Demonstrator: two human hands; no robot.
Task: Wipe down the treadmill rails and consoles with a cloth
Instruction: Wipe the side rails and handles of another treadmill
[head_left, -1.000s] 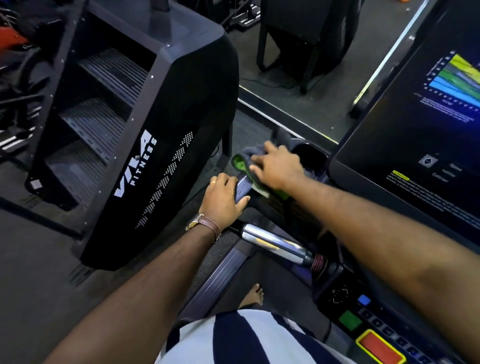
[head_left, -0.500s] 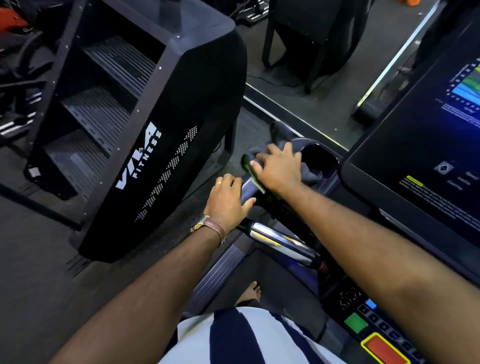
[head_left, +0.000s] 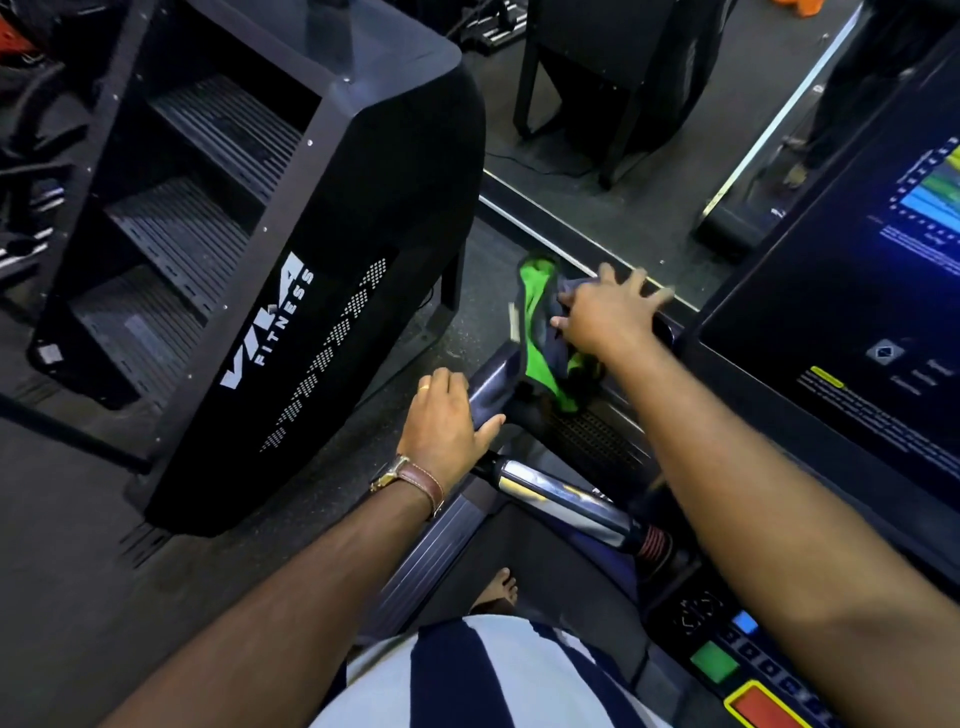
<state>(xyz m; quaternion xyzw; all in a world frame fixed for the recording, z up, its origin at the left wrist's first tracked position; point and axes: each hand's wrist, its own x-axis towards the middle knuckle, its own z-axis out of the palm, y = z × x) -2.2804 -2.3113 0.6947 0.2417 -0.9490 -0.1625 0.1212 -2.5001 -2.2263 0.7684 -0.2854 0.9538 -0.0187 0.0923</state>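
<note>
The step in hand looks like wiping the console's (head_left: 597, 441) left corner. At frame centre the right hand (head_left: 608, 312) presses the green-and-grey cloth (head_left: 540, 338) with its fingers spread straight. Just below, the left hand (head_left: 447, 415) curls round the rail (head_left: 491, 387). The next sweep probably goes right toward the screen (head_left: 857, 312), since the stair machine (head_left: 311, 260) at upper left crowds the outer edge.

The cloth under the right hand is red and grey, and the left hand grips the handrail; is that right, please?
Not quite: the head view shows the cloth is green and grey, not red. It does lie under the right hand, and the left hand does grip the handrail.
</note>
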